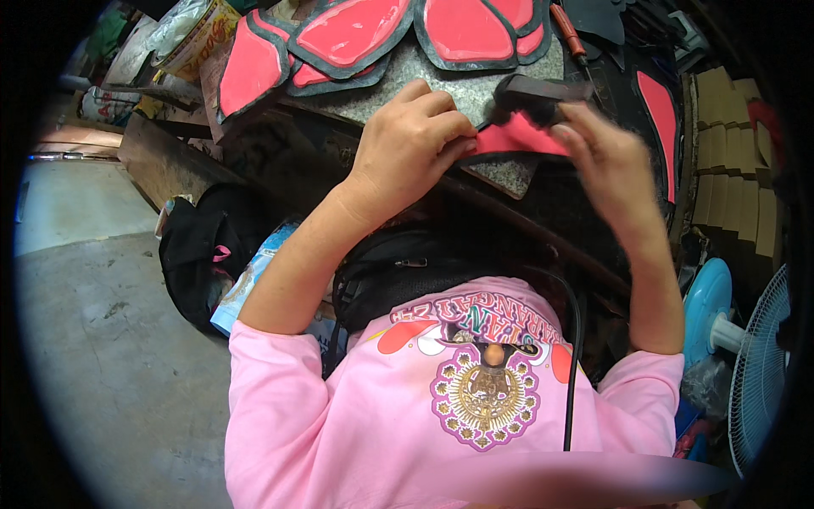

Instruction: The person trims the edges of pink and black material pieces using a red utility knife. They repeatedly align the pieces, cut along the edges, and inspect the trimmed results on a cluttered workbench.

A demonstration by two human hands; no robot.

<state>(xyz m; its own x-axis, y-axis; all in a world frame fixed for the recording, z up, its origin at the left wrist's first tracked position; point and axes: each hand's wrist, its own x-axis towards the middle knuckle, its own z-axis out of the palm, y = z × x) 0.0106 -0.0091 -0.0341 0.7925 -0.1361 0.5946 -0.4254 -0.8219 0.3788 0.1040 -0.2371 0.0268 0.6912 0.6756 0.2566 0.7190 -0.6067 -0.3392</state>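
A narrow pink piece with black edging (517, 137) lies at the near edge of a speckled stone slab (424, 89). My left hand (409, 136) is closed, pinching the left end of this piece between thumb and fingers. At the other end is my right hand (612, 161), smeared by motion, its fingers curled around a dark, blocky object (543, 92). That object is held just above the pink piece, and its exact kind is too blurred to tell. Larger pink panels with black borders (352, 34) overlap at the back of the slab.
Beyond the slab lies a red-handled tool (568, 32). Another pink strip (657, 119) rests on the dark bench at right. Stacked tan pieces (729, 161) and a blue-and-white fan (759, 365) stand farther right. A printed bucket (199, 42) is at back left; a black bag (203, 254) hangs below.
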